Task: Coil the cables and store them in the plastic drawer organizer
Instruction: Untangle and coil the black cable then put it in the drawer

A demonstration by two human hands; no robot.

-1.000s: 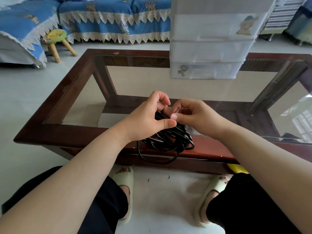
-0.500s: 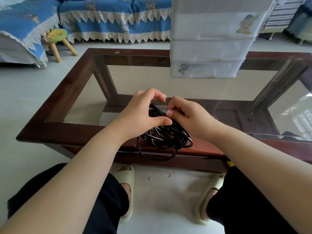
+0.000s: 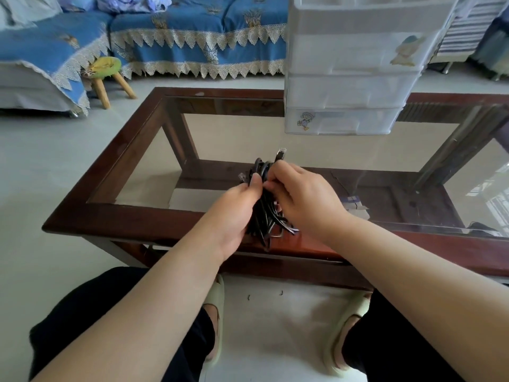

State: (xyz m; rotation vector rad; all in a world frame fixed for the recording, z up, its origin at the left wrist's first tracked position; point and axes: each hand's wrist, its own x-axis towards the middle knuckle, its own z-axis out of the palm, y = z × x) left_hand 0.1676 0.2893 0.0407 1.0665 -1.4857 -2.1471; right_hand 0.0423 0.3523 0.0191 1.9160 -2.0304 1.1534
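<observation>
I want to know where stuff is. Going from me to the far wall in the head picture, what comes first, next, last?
Slippers → cable held in both hands → drawers on the table → sofa.

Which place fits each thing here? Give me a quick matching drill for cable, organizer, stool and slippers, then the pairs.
Things:
1. cable
2. organizer
3. stool
4. slippers

Places:
A. on the floor by the blue sofa
B. on the far side of the table
C. held between both hands
D. on the floor under the table's near edge

Pairs: 1-C, 2-B, 3-A, 4-D
</observation>
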